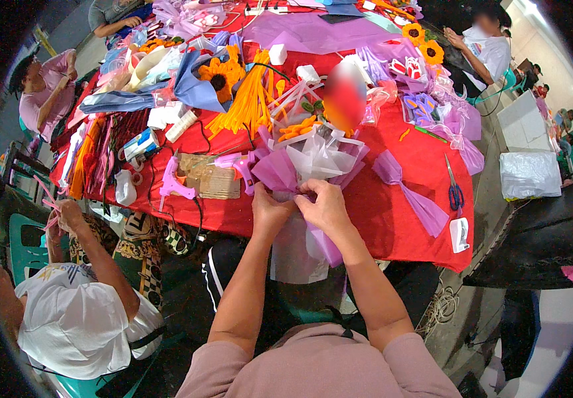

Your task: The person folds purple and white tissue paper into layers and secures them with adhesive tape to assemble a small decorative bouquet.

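Both my hands are at the gathered neck of a wrapped bouquet, which lies at the near edge of the red table. White translucent wrap flares out on its far side, with purple wrap around it. A pale tail of the wrap hangs below toward my lap. My left hand closes around the neck from the left. From the right, my right hand pinches the same spot, its fingertips close to my left thumb. Whatever lies between the fingertips is hidden.
On the red table, left of the bouquet, lie a pink glue gun, cardboard and orange pipe cleaners. A gathered purple wrap and scissors lie right. A co-worker sits at left holding pink stems.
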The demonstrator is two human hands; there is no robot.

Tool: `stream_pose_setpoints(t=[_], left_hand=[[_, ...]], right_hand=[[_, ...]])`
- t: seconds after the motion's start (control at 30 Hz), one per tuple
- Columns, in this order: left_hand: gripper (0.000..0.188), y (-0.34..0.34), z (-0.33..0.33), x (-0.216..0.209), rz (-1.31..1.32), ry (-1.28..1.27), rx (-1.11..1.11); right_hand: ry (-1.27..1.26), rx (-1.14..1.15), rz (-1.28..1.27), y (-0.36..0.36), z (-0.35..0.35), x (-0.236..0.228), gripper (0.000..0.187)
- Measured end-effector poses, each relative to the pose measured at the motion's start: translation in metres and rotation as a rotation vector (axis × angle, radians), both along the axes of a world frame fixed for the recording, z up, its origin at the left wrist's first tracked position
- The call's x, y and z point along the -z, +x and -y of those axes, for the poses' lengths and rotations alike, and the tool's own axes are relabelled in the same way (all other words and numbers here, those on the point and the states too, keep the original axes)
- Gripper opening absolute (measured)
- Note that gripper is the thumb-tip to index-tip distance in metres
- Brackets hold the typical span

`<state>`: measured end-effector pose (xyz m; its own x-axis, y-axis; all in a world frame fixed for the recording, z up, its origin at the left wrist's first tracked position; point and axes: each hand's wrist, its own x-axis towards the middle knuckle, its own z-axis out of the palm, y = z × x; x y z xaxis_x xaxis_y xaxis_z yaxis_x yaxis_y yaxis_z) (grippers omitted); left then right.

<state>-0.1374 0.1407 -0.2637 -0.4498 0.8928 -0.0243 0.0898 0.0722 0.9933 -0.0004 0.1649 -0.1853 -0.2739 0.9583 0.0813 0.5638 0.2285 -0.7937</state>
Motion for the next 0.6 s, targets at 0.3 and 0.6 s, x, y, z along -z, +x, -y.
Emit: stream_pose_setpoints(t=[0.3,0.6], left_hand=[[0.085,0.006,0.007,-0.05,-0.111,-0.3,0.033],[0.093,0.005,0.004,-0.042,-0.119,-0.288,0.045]], right_hand=[[0.089,0.098,-0.16,0.021,0.018,-0.035,0.015],[0.083,0.584,0.242,0.198,-0.02,0.03,0.02]])
